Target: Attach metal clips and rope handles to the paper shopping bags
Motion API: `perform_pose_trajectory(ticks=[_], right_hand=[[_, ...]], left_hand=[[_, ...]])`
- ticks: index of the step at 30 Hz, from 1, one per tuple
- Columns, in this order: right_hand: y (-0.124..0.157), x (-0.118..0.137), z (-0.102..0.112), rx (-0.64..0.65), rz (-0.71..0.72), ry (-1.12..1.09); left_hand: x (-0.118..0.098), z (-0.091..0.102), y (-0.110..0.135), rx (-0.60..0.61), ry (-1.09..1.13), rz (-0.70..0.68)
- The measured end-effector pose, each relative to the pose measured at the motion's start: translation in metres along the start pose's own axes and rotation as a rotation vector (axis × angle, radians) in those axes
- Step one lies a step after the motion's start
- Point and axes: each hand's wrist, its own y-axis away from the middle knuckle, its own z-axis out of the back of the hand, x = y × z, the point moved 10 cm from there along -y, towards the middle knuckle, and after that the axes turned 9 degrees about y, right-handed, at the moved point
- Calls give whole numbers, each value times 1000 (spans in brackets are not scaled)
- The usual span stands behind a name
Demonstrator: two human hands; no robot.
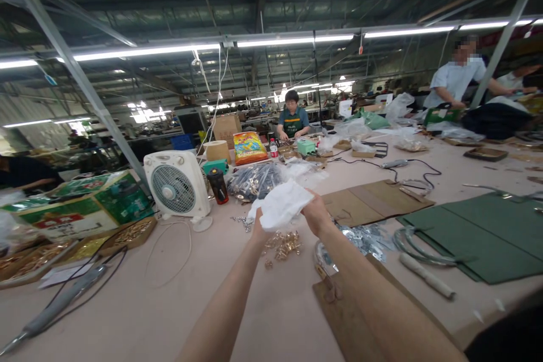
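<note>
A crumpled white cloth (285, 205), perhaps a soft wrap, is held up over the table between my two hands. My left hand (258, 231) grips its near left edge, with most of the fingers hidden by it. At its right end my right hand (316, 214) is closed on the edge. Below the cloth lies a loose pile of small gold-coloured metal pieces (285, 246). Several small silver pieces (242, 223) are scattered to the left of it. Behind the cloth rests a clear bag of metal parts (257, 180).
On the left stand a white fan (176, 184), a dark bottle (218, 185) and a corded screwdriver-like tool (63, 300). Brown panels (373, 201) and green panels (483, 232) lie at right. A co-worker (292, 119) sits across the table; another person (456, 79) stands far right.
</note>
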Motion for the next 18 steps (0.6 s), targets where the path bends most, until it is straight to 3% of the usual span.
perform_pose_trajectory(ticks=[7, 11, 18], right_hand=[[2, 17, 33, -64, 41, 26], [15, 29, 57, -133, 52, 36], [56, 45, 118, -231, 28, -63]], left_hand=[[-10, 4, -5, 19, 149, 58], [-7, -18, 1, 51, 229, 165], [0, -70, 27, 101, 326, 390]])
